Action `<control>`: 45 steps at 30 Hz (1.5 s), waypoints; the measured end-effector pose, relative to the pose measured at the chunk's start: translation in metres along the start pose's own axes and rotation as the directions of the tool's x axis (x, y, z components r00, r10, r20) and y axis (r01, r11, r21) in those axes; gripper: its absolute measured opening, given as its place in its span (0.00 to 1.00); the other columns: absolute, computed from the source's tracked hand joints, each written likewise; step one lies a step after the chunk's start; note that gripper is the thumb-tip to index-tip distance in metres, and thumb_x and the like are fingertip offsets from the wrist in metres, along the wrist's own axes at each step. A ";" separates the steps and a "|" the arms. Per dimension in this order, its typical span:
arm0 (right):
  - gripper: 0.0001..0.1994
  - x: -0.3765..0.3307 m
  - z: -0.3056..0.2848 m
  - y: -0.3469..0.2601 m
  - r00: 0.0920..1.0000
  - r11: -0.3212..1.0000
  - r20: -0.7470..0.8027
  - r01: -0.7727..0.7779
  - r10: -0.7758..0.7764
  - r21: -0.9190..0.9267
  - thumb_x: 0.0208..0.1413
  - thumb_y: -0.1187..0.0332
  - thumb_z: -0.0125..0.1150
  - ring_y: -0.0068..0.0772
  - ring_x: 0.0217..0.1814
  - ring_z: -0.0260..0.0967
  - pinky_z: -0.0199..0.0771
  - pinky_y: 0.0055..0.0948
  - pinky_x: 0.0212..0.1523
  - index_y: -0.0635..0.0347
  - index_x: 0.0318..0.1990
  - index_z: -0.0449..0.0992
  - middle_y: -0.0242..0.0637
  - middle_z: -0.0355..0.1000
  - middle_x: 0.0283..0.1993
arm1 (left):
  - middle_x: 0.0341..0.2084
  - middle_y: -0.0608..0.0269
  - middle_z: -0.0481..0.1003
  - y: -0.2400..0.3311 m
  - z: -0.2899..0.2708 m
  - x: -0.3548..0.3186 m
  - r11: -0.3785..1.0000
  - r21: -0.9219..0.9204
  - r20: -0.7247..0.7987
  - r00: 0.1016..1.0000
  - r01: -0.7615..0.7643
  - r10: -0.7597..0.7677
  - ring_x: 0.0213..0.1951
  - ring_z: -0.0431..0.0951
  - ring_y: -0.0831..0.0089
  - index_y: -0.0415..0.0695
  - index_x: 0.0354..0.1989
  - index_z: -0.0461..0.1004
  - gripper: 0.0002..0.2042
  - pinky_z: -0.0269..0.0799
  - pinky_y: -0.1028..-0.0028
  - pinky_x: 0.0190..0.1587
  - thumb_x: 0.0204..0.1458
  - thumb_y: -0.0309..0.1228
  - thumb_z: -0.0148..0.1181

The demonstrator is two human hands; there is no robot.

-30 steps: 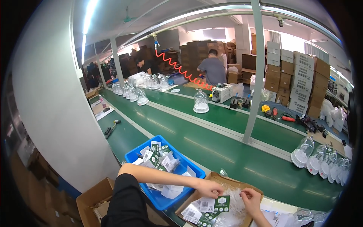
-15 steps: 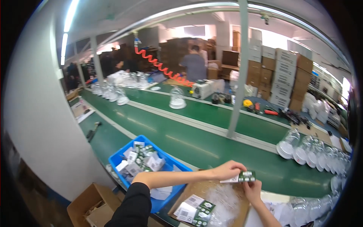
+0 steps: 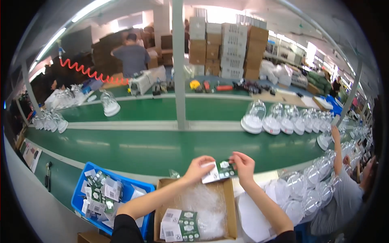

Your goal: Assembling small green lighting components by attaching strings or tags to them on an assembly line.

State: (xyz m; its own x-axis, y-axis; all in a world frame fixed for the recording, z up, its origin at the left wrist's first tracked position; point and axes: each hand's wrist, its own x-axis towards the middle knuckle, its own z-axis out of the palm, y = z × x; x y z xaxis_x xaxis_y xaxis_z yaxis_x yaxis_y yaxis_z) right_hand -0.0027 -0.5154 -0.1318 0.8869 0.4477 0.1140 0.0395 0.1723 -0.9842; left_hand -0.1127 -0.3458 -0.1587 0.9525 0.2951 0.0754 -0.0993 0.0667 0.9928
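Observation:
Both my hands are raised over the far side of a cardboard tray. Between them is a green-and-white printed card (image 3: 219, 171), its white part toward the left and its green part toward the right. My left hand (image 3: 196, 170) pinches the white end. At the green end, my right hand (image 3: 244, 166) has its fingertips closed at the edge. In the shallow cardboard tray (image 3: 231, 210) below lie several similar cards (image 3: 180, 226), at its near left, beside crumpled clear plastic bags (image 3: 208, 208).
Left of the tray, a blue bin (image 3: 148, 189) holds many jumbled cards. Clear domes on white bases (image 3: 253, 117) line the green conveyor (image 3: 133, 148), with more at right. A grey post (image 3: 178, 65) rises behind it. A co-worker (image 3: 344, 194) reaches over the domes at far right.
My view has swung to the right, bringing the co-worker and more domes into sight. The card, seen nearly edge-on before, now shows its white and green faces, held between both hands.

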 end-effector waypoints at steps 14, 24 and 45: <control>0.09 -0.007 -0.006 0.033 0.986 0.953 0.149 0.118 -0.078 -0.280 0.50 0.72 0.64 0.24 0.36 0.75 0.76 0.24 0.37 0.67 0.39 0.79 0.37 0.78 0.34 | 0.41 0.61 0.76 0.007 -0.003 0.013 0.988 0.154 0.091 0.996 -0.016 0.002 0.44 0.75 0.74 0.38 0.46 0.74 0.14 0.70 0.73 0.49 0.52 0.29 0.60; 0.07 -0.018 -0.003 0.020 0.946 0.957 0.309 0.174 -0.097 -0.232 0.49 0.71 0.62 0.28 0.27 0.75 0.75 0.26 0.31 0.68 0.32 0.79 0.41 0.77 0.26 | 0.29 0.68 0.71 0.004 -0.008 0.001 0.987 0.161 -0.151 0.988 -0.005 0.029 0.30 0.69 0.84 0.38 0.40 0.70 0.08 0.66 0.81 0.32 0.59 0.30 0.56; 0.10 -0.017 0.006 0.019 0.901 0.990 0.409 0.135 -0.143 0.048 0.54 0.79 0.54 0.18 0.37 0.71 0.73 0.21 0.33 0.70 0.43 0.72 0.37 0.73 0.37 | 0.34 0.63 0.72 0.010 0.004 -0.004 0.994 -0.064 0.165 0.984 0.084 -0.072 0.35 0.74 0.79 0.38 0.41 0.67 0.12 0.71 0.79 0.40 0.48 0.21 0.60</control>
State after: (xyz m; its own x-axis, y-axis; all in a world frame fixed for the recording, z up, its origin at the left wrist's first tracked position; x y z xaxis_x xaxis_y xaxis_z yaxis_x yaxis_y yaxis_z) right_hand -0.0199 -0.5146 -0.1517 0.6049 0.7380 0.2991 0.1369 0.2736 -0.9520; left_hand -0.1167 -0.3504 -0.1485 0.9916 0.1279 0.0180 -0.0375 0.1516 0.9877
